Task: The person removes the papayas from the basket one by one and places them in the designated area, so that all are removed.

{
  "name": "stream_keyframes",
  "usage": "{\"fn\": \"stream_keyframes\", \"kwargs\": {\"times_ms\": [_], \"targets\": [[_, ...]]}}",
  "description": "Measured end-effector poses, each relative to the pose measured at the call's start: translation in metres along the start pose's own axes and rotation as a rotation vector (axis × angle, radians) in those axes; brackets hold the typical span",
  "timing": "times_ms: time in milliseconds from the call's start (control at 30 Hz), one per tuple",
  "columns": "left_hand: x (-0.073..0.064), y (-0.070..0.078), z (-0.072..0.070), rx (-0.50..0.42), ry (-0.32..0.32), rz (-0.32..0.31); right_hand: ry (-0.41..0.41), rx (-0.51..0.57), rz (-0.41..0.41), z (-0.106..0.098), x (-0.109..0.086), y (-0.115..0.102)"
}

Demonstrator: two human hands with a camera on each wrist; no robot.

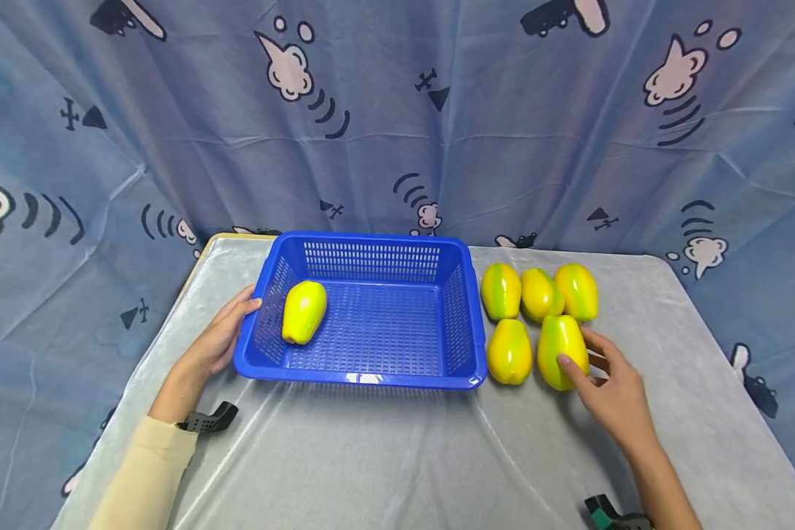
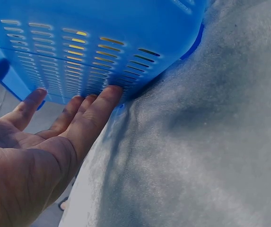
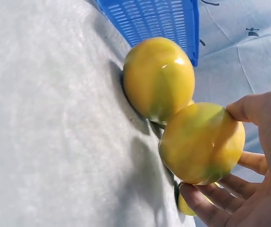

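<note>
A blue plastic basket with slotted walls stands on the table, holding one yellow-green papaya at its left side. My left hand grips the basket's left edge, thumb over the rim; in the left wrist view its fingertips touch the slotted outer wall. To the right of the basket, my right hand holds the nearest right papaya between thumb and fingers. The right wrist view shows this held papaya close beside another papaya. Whether it is off the cloth, I cannot tell.
Beside the basket's right wall lie several more papayas: one at the front and a back row with a left papaya, a middle papaya and a right papaya. Grey cloth covers the table; a patterned blue curtain hangs behind.
</note>
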State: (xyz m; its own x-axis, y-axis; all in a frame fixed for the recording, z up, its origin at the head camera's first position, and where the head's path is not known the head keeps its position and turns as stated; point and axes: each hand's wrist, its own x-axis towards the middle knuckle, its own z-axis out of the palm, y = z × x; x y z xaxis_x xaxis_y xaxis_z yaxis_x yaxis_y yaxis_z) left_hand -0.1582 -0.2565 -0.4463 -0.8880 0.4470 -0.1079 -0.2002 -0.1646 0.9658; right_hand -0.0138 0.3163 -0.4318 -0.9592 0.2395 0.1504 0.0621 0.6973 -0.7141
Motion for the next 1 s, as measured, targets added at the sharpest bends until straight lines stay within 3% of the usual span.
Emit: {"fn": "stream_keyframes", "kwargs": {"times_ms": [600, 1000], "targets": [[0.001, 0.000, 0.000, 0.028, 0.028, -0.018, -0.192, -0.042, 0.154, 0.003, 0.005, 0.008], [0.002, 0.000, 0.000, 0.029, 0.027, -0.022, -0.205, -0.036, 0.221, 0.006, 0.011, 0.005]]}}
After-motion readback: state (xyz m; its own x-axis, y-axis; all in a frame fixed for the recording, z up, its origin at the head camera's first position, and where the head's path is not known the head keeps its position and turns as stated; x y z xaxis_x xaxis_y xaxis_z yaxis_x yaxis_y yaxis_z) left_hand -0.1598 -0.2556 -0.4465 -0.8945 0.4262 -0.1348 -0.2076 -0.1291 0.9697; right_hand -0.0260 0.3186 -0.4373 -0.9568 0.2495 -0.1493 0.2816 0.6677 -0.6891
